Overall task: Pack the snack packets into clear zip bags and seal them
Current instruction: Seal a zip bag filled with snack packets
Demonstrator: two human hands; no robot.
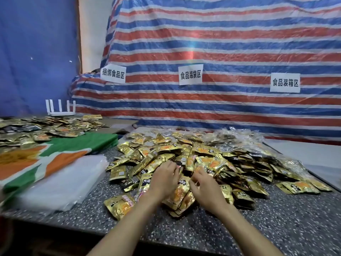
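Observation:
A big heap of gold and black snack packets [208, 159] covers the middle of the speckled table [276, 228]. My left hand [164, 179] reaches into the near side of the heap, its fingers curled round a packet with a pink edge. My right hand [203, 185] lies just beside it with fingers bent into the packets, pinching one. A stack of clear zip bags [60, 183] lies flat to the left of the heap. Filled clear bags [258, 143] sit at the heap's far right.
A green, orange and white cloth [55, 154] lies at the left, with more loose packets [46, 128] beyond it. A white router [60, 108] stands at the back left. A striped tarp [221, 71] with paper signs hangs behind the table.

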